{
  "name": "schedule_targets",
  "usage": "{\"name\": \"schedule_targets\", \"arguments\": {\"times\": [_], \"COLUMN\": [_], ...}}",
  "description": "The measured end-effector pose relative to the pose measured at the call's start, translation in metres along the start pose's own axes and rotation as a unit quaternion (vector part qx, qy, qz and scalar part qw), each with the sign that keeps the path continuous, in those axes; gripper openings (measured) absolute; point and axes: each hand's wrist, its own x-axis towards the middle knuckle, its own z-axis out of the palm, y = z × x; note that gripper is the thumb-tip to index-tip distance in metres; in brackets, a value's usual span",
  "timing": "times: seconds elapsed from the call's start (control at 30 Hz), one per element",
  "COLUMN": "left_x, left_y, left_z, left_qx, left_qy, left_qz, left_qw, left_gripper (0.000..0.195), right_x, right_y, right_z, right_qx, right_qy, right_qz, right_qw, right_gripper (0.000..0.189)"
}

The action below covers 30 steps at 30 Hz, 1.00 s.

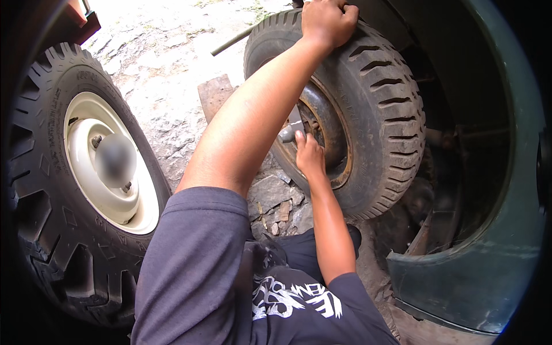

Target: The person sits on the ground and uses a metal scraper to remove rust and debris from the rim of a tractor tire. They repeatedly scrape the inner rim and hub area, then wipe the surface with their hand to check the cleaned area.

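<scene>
A worn tyre (371, 108) with a rusty steel rim (340, 129) stands upright beside a vehicle's wheel arch. My left hand (330, 23) is curled over the top of the tyre's tread, partly cut off by the upper picture edge. Lower down, my right hand (310, 155) reaches to the hub area, its fingers on a grey metal piece (290, 133). My left forearm crosses in front of the wheel and hides part of the rim and hub. What kind of piece the grey metal is cannot be made out.
Another wheel, with a chunky tyre (39, 215) and cream-white rim (86, 125), stands at left. A green body panel (470, 280) curves along the right. Flat block (215, 92) and rod (233, 42) lie on rough stone ground (155, 77). Red bodywork (73, 26) shows top left.
</scene>
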Motion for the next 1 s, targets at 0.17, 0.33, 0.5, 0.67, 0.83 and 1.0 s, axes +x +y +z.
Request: {"name": "schedule_targets", "arguments": {"times": [0.17,0.33,0.5,0.67,0.83,1.0], "left_x": [0.000,-0.003,-0.001,-0.001,0.004,0.000], "left_y": [-0.004,-0.002,-0.001,-0.003,-0.002,0.001], "left_z": [-0.005,-0.006,-0.006,-0.008,-0.014,-0.003], "left_qx": [0.004,-0.016,-0.001,-0.022,-0.033,-0.007], "left_qy": [-0.003,0.010,0.003,-0.052,-0.061,-0.052], "left_qz": [-0.001,0.001,-0.005,-0.031,-0.042,-0.053], "left_qw": [1.000,1.000,1.000,0.998,0.997,0.997], "left_gripper": [0.035,0.035,0.036,0.038,0.038,0.037], "right_x": [-0.030,-0.088,-0.075,-0.016,-0.065,-0.113], "right_y": [0.024,0.066,0.075,0.050,0.057,0.107], "right_z": [0.005,-0.002,0.051,0.040,0.036,0.057], "right_qx": [0.032,0.190,0.314,0.087,0.153,0.183], "right_qy": [0.043,-0.025,0.023,0.110,0.032,0.111], "right_qz": [0.031,0.124,0.095,-0.077,0.039,0.095], "right_qw": [0.998,0.974,0.944,0.987,0.987,0.972], "right_gripper": [0.057,0.053,0.054,0.052,0.049,0.054]}}
